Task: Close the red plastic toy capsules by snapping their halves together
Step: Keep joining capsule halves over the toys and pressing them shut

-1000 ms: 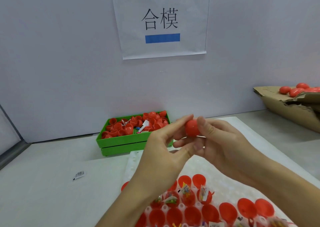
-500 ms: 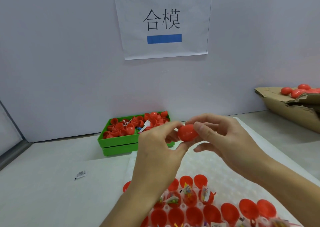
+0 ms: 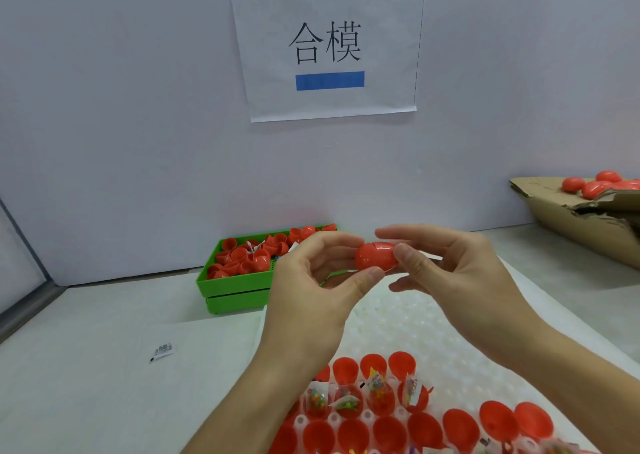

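Now at mid-frame I see both hands pinching the capsule (image 3: 376, 260): left hand (image 3: 313, 292) and right hand (image 3: 460, 273) on opposite ends. It looks light, stiff, slick; I'd grip the ends.

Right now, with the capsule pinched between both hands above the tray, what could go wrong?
1. The red capsule is held only at its ends by the fingertips of the left hand and right hand; it might slip and land among the open halves in the white tray.
2. A seam line shows on it; the halves may not be fully snapped.
3. Both forearms hang over the filled halves and could knock their packets out.
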Available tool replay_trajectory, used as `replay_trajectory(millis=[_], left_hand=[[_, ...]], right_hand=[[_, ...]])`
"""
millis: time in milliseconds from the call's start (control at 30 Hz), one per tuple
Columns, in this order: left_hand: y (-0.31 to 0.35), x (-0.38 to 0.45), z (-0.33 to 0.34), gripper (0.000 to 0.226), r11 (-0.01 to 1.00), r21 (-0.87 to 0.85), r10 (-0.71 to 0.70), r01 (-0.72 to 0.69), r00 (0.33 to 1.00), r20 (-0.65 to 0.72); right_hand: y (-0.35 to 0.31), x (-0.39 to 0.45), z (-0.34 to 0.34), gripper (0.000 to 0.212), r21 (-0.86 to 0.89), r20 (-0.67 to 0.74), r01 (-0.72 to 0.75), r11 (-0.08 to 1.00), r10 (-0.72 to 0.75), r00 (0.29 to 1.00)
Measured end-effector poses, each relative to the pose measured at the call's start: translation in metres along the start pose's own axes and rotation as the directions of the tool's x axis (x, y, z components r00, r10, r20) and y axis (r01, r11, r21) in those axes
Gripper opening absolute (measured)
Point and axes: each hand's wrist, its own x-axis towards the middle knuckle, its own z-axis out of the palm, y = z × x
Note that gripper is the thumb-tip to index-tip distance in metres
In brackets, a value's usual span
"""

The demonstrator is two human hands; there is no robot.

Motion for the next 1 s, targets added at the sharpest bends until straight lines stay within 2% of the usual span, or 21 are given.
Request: replay_trajectory(millis=[233, 467, 600, 733, 833, 1000], left_hand=[[0.0002, 0.0000, -0.0009, 0.037, 1.000, -0.020, 0.016, -0.015, 0.999, 0.036], [0.0053, 0.0002, 0.0010, 0.025, 0.996, 0.039, 0.085, -0.085, 0.996, -0.003], [0.0026, 0.0001, 0.0005, 0.033, 0.994, 0.054, 0.097, -0.097, 0.995, -0.012], [0.0041, 0.0002, -0.0008, 0.043, 0.984, 0.117, 0.132, -0.131, 0.991, -0.003], [0.0043, 0.0006, -0.0006, 0.042, 0.982, 0.132, 0.140, -0.137, 0.990, -0.011], [0.0051, 0.0001, -0.0001, 0.041, 0.985, 0.108, 0.134, -0.132, 0.991, -0.009]], right_hand=[[-0.0043, -0.0007, -0.0021, 0.028, 0.009, 0.038, 0.020, 1.000, -0.020, 0.999], [-0.0031, -0.0001, 0.0000, 0.034, -0.060, -0.026, 0.090, 0.994, -0.092, 0.995], [-0.0015, -0.0012, 0.0023, 0.038, -0.047, -0.048, 0.126, 0.991, -0.128, 0.991], [-0.0005, -0.0020, 0.0021, 0.042, -0.147, -0.041, 0.162, 0.976, -0.170, 0.985], [0.0006, -0.0026, 0.0010, 0.042, -0.217, -0.031, 0.187, 0.958, -0.198, 0.980], [0.0008, -0.0020, 0.0001, 0.039, -0.228, -0.009, 0.214, 0.950, -0.222, 0.975]])
